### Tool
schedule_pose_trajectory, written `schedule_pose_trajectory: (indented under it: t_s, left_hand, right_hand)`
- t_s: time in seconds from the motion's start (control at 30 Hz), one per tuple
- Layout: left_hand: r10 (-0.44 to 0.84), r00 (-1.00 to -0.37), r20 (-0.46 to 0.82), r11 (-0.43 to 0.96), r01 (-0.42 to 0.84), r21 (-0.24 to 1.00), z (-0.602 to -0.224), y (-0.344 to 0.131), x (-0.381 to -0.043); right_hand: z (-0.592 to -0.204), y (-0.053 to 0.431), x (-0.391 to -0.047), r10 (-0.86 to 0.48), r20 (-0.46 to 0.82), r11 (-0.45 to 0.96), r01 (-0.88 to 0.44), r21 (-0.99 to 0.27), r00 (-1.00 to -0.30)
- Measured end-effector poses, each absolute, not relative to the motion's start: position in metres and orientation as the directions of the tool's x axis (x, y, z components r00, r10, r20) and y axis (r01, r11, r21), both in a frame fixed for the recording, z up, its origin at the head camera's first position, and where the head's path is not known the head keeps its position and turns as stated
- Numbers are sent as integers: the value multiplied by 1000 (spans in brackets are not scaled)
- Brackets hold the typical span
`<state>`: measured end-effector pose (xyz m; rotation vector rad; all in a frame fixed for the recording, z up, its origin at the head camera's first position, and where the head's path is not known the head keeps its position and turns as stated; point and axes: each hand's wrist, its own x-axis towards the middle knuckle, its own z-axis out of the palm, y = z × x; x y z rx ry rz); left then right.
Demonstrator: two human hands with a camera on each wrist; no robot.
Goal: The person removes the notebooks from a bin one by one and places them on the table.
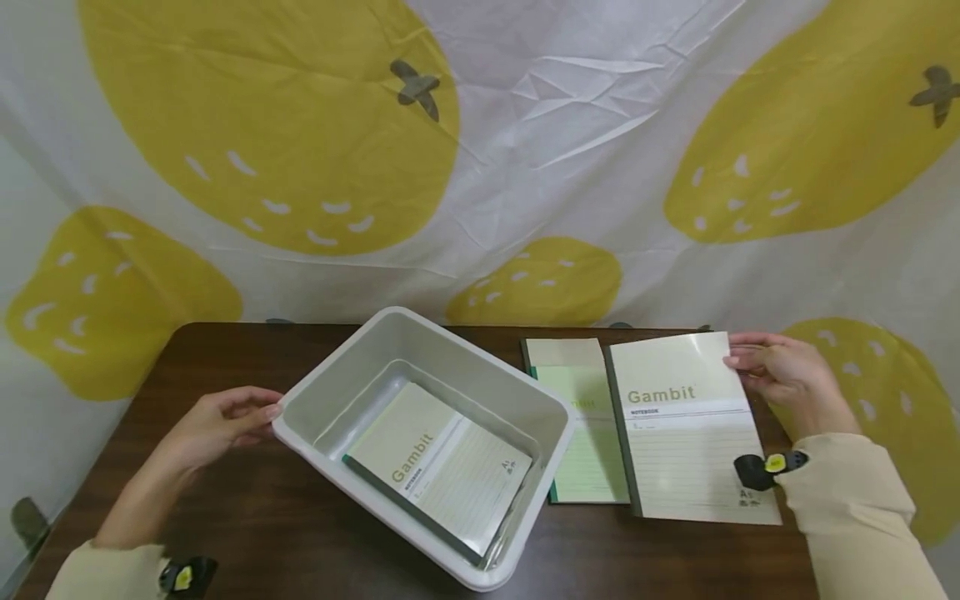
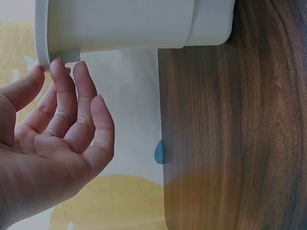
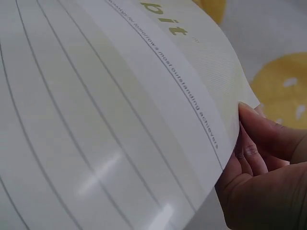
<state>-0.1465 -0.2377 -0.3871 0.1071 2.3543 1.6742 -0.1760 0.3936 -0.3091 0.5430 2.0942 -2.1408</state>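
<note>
Ideally, the left hand [image 1: 228, 421], fingers pinching the tub rim [image 1: 483, 360], should steady it; the right hand [image 1: 791, 375], pinching the bowed notebook [image 1: 690, 458] near one corner, should move gently.

I'm watching the right fingers [image 3: 252, 154] pinching a lined notebook [image 3: 120, 120] by its edge, the notebook bowing, shining in streaks, yellow-patterned cloth [image 3: 283, 84] showing behind.

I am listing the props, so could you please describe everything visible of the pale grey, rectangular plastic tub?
The pale grey, rectangular, plastic-looking tub has smooth walls, rounded corners and a projecting rim. It stands open side up, angled, on the dark brown wood-grain table. A rectangular cream paper notebook lies inside; the bare left hand pinches the rim.
</note>
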Motion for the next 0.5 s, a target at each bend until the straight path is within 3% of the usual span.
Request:
schedule_pose_trajectory:
  t_s: [0.5]
  left_hand:
    - [207, -964, -167, 332, -91, 939, -386, -235, -145]
  right_hand:
    - [-399, 348, -188, 238, -454, -77, 449, -890, -859]
